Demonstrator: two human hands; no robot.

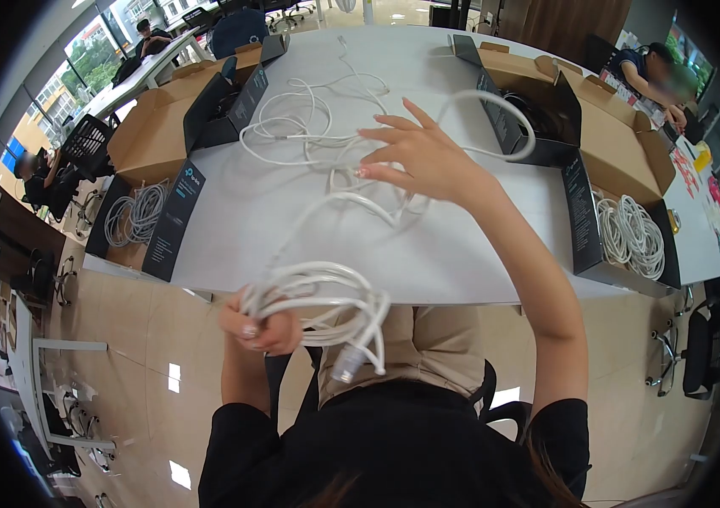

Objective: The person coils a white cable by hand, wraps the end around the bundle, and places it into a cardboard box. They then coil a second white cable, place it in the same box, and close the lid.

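White table (479,254), mid-frame. Loose cable (360,198) sprawls on it, upper ctr; crossed loops might knot if tugged, I'd judge. Coil (326,300), lower ctr-left: my L hand (263,328) clasps its left end, loops jutting right of my fist; a slack hold could spill them. My R hand (419,157), upper ctr, is spread, gripping nothing, over loose cable; can't tell if touching. Plug (348,362) hangs at coil's lower right, poss. snag risk.

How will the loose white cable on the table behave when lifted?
The loose white cable will probably be floppy, as it lies in irregular loops on the table. Those loops cross, so it may snag on itself. It seems to run, blurred, to the coil in the left hand, so lifting might tug that.
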